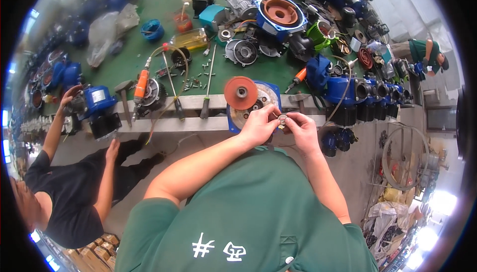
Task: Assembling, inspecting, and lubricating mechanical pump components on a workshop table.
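Observation:
Just in front of the bench edge, my left hand (259, 125) and my right hand (304, 132) meet, fingers pinched. Between their fingertips is a small round ring-shaped part (282, 118), pale metallic, its exact kind too small to tell. Beside my left hand sits a blue pump housing (233, 122) with a light metal face, partly covered by the hand. A reddish-brown impeller disc (240, 93) with a central metal hub leans over that housing's far left side.
Left of the housing lie long screwdrivers (205, 108), an orange power driver (141, 84) and a hammer (123, 90). Another orange driver (298, 76) and several blue pumps (343, 90) are at the right. At left, a co-worker's hands (113, 148) are by a blue pump (97, 100).

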The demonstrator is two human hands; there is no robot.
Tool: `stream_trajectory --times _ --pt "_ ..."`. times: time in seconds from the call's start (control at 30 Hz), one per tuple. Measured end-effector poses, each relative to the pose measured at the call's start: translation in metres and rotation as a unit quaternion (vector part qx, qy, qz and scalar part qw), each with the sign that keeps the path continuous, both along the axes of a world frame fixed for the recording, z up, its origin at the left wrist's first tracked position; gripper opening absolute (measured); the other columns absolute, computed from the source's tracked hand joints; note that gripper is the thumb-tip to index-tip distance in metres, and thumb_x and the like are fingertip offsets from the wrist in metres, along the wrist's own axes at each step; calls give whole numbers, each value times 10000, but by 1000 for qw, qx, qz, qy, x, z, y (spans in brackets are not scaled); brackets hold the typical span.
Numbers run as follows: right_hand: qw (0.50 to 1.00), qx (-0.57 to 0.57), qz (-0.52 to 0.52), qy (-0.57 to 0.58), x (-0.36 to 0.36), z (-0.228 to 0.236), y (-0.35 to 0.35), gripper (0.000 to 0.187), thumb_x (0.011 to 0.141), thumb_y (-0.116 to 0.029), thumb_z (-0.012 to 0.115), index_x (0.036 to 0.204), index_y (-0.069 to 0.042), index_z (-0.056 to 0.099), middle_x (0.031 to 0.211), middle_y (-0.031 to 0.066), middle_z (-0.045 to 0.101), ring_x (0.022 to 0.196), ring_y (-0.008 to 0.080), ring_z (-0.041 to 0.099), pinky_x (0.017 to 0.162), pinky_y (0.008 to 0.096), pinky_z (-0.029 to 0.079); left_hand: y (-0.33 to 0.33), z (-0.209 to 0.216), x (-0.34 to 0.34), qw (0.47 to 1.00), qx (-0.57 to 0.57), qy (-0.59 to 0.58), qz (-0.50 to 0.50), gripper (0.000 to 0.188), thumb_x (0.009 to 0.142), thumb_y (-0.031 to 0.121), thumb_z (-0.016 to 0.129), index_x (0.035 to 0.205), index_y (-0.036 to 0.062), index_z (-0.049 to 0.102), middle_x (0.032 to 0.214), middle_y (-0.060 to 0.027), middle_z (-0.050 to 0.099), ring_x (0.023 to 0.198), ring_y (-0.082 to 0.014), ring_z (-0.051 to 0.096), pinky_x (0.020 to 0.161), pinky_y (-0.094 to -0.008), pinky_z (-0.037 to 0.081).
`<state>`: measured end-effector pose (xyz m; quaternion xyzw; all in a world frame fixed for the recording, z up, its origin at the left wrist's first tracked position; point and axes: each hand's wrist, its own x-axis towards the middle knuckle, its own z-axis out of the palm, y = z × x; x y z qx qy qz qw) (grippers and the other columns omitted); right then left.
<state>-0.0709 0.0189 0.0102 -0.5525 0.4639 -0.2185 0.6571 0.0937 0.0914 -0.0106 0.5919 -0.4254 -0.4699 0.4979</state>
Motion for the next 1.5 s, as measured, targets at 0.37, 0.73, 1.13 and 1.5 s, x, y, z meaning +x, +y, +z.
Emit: stream_trajectory --times 0.37,0.73,1.13,1.5 --pt "993 -19 115 12 88 -15 -27 195 925 -133 670 1044 19 697 846 23 683 694 56 600 628 222 505 6 -23 60 967 -89 -186 148 138 903 58 613 1005 -15 670 872 -153 685 733 -220 682 669 -335 536" --pt "993 110 -42 -27 87 -42 -63 172 945 -136 637 1068 -17 644 829 14 641 701 100 607 646 273 558 8 -71 111 953 74 -137 260 145 925 134 624 962 -6 627 837 -171 661 681 -333 640 627 -377 498" --pt "993 90 -71 35 15 -86 -75 171 916 -95 667 1050 11 661 802 10 632 655 73 577 589 234 519 17 -102 101 938 94 118 312 258 928 124 650 1135 -25 608 1016 -75 661 914 -132 607 804 -276 492" --pt "989 117 -90 -21 45 -109 -103 207 886 -57 671 1046 62 620 773 56 631 584 101 556 501 253 445 19 -91 100 947 135 89 277 267 933 141 628 1181 61 570 1051 -36 641 905 -118 581 715 -272 444"
